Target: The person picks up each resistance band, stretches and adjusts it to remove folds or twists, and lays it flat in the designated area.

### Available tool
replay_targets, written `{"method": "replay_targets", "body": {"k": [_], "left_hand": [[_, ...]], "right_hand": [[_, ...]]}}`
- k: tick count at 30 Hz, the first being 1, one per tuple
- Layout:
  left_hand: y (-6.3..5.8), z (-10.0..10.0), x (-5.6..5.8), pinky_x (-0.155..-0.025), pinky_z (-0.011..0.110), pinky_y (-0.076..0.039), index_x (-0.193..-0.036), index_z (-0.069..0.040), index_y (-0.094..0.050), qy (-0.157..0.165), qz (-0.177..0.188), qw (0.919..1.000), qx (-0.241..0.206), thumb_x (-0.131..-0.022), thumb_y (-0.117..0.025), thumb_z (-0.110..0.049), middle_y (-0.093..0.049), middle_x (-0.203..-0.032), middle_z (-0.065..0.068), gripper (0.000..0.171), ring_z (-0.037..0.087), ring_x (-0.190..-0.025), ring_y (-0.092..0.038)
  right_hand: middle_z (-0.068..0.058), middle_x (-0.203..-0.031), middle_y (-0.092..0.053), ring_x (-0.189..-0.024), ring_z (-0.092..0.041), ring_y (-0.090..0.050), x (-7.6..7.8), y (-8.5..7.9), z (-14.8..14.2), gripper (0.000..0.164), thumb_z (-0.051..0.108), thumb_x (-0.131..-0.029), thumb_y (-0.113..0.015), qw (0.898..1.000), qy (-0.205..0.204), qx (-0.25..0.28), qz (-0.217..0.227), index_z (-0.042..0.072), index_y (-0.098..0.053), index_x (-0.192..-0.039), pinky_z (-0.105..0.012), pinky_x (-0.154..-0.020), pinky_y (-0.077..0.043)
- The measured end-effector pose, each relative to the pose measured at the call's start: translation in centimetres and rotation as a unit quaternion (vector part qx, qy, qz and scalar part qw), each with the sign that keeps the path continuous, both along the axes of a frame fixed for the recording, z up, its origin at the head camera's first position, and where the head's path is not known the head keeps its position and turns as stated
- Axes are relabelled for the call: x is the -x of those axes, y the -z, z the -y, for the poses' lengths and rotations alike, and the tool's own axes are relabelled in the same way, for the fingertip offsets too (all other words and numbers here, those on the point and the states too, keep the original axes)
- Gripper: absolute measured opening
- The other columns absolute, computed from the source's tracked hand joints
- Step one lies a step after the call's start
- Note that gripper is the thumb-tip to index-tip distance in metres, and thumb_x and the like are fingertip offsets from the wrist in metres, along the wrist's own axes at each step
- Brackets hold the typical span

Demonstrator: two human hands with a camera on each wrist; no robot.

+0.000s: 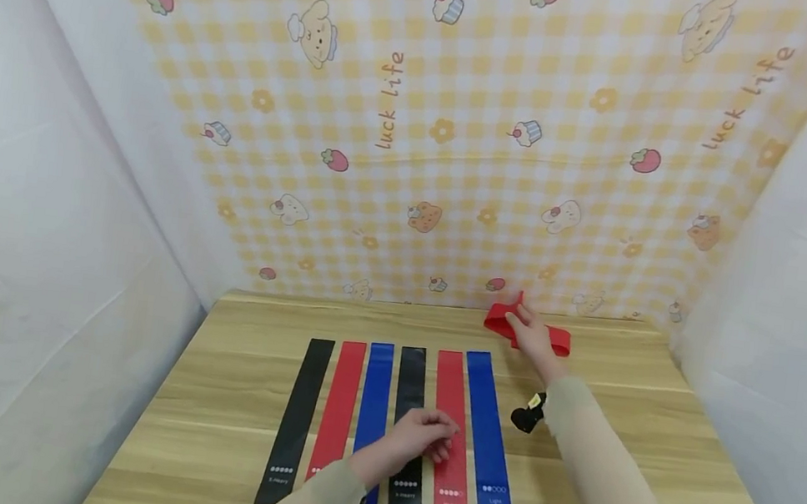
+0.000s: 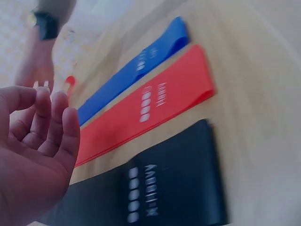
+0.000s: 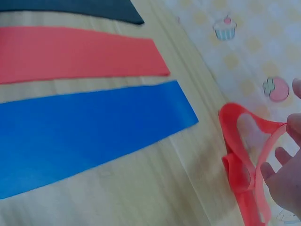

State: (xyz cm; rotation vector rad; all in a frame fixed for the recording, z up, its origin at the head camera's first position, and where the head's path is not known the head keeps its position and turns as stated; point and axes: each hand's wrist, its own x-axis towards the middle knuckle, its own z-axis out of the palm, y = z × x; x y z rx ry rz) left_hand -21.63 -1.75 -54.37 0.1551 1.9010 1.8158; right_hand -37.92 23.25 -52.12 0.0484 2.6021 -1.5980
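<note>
At the back right of the table, my right hand (image 1: 535, 337) pinches a loose red resistance band (image 1: 561, 339). Its pinched part is lifted into a loop, as the right wrist view shows, while the rest of the band (image 3: 245, 203) lies twisted below. My left hand (image 1: 420, 435) is over the flat red band (image 1: 452, 393) marked Heavy and the black band (image 1: 413, 379) beside it. Its fingers are loosely curled and hold nothing. Right of the flat red band lies a blue band (image 1: 491, 431) marked Light.
Farther left, another black band (image 1: 297, 407), red band (image 1: 345, 388) and blue band (image 1: 377, 383) lie side by side, running front to back. Behind the wooden table (image 1: 195, 411) hangs a checked cloth (image 1: 399, 167). White sheets (image 1: 39, 199) flank both sides.
</note>
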Motion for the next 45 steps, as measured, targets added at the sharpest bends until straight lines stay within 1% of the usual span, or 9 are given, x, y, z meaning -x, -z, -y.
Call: {"method": "replay_targets", "body": {"k": [4, 8, 12, 17, 22, 25, 29, 36, 45], "left_hand": [[-0.6, 0.8, 1.4, -0.071, 0.035, -0.057, -0.112, 0.008, -0.063, -0.030, -0.001, 0.9993, -0.020, -0.098, -0.058, -0.016, -0.067, -0.096, 0.022, 0.029, 0.020, -0.076, -0.067], [-1.2, 1.6, 2.6, -0.085, 0.044, -0.054, -0.117, 0.008, -0.061, -0.059, 0.001, 0.9977, -0.033, -0.099, -0.058, -0.019, -0.065, -0.109, 0.024, 0.033, 0.032, -0.096, -0.066], [-1.5, 2.3, 3.6, -0.092, 0.046, -0.050, -0.122, 0.006, -0.059, -0.074, -0.003, 0.9963, -0.044, -0.100, -0.056, -0.021, -0.061, -0.121, 0.024, 0.036, 0.039, -0.110, -0.060], [-1.3, 2.7, 4.2, -0.094, 0.043, -0.049, -0.131, 0.004, -0.055, -0.077, 0.011, 0.9949, -0.063, -0.101, -0.054, -0.023, -0.055, -0.131, 0.025, 0.041, 0.039, -0.117, -0.056], [-0.8, 2.9, 4.5, -0.095, 0.041, -0.048, -0.138, 0.005, -0.048, -0.078, 0.036, 0.9927, -0.084, -0.101, -0.054, -0.026, -0.051, -0.136, 0.025, 0.049, 0.037, -0.122, -0.053], [-0.7, 2.9, 4.6, -0.097, 0.041, -0.046, -0.140, 0.004, -0.045, -0.081, 0.055, 0.9907, -0.095, -0.101, -0.053, -0.028, -0.049, -0.139, 0.025, 0.051, 0.036, -0.125, -0.051], [-0.6, 2.7, 4.7, -0.099, 0.041, -0.045, -0.144, 0.006, -0.039, -0.080, 0.062, 0.9898, -0.100, -0.102, -0.050, -0.030, -0.046, -0.141, 0.024, 0.056, 0.036, -0.128, -0.048], [-0.4, 1.6, 4.9, -0.099, 0.041, -0.045, -0.144, 0.008, -0.036, -0.100, 0.082, 0.9857, -0.108, -0.104, -0.047, -0.027, -0.051, -0.138, 0.023, 0.054, 0.033, -0.124, -0.053], [-0.4, -0.1, 5.3, -0.096, 0.041, -0.047, -0.134, 0.014, -0.046, -0.118, 0.083, 0.9869, -0.073, -0.102, -0.051, -0.031, -0.062, -0.120, 0.024, 0.055, 0.029, -0.112, -0.062]], "right_hand": [[-0.021, -0.158, -0.012, -0.145, -0.039, -0.007, -1.2, -0.5, 0.5, 0.058, 0.029, -0.104, -0.045, 0.999, -0.019, 0.033, -0.022, -0.002, -0.027, -0.150, -0.054, -0.114, -0.014], [-0.020, -0.158, -0.014, -0.145, -0.038, -0.008, -2.7, -1.1, 1.1, 0.057, 0.030, -0.104, -0.046, 0.997, -0.050, 0.036, -0.048, -0.002, -0.030, -0.149, -0.054, -0.114, -0.017], [-0.021, -0.157, -0.018, -0.144, -0.040, -0.011, -4.5, -1.3, 2.0, 0.058, 0.032, -0.103, -0.047, 0.994, -0.077, 0.025, -0.068, -0.002, -0.032, -0.149, -0.056, -0.112, -0.019], [-0.023, -0.153, -0.027, -0.141, -0.042, -0.020, -6.8, -0.5, 3.6, 0.055, 0.026, -0.102, -0.051, 0.989, -0.108, 0.002, -0.096, -0.003, -0.036, -0.146, -0.059, -0.110, -0.022], [-0.026, -0.149, -0.032, -0.136, -0.044, -0.030, -8.7, 0.5, 5.3, 0.052, 0.020, -0.102, -0.052, 0.981, -0.151, 0.001, -0.122, -0.007, -0.038, -0.143, -0.060, -0.106, -0.028], [-0.024, -0.149, -0.032, -0.137, -0.043, -0.029, -10.1, 0.1, 6.1, 0.052, 0.021, -0.102, -0.052, 0.979, -0.176, 0.005, -0.108, -0.007, -0.038, -0.144, -0.059, -0.107, -0.029], [-0.016, -0.151, -0.033, -0.139, -0.038, -0.028, -11.3, 0.7, 6.4, 0.053, 0.026, -0.101, -0.053, 0.978, -0.190, -0.012, -0.081, -0.002, -0.042, -0.144, -0.056, -0.108, -0.030], [-0.014, -0.147, -0.040, -0.135, -0.038, -0.036, -12.2, 2.4, 6.2, 0.049, 0.029, -0.101, -0.053, 0.968, -0.234, -0.042, -0.080, 0.002, -0.049, -0.141, -0.056, -0.105, -0.035], [-0.015, -0.142, -0.046, -0.132, -0.035, -0.041, -12.8, 2.9, 5.8, 0.045, 0.028, -0.100, -0.054, 0.962, -0.253, -0.045, -0.097, 0.001, -0.054, -0.136, -0.053, -0.104, -0.037]]}}
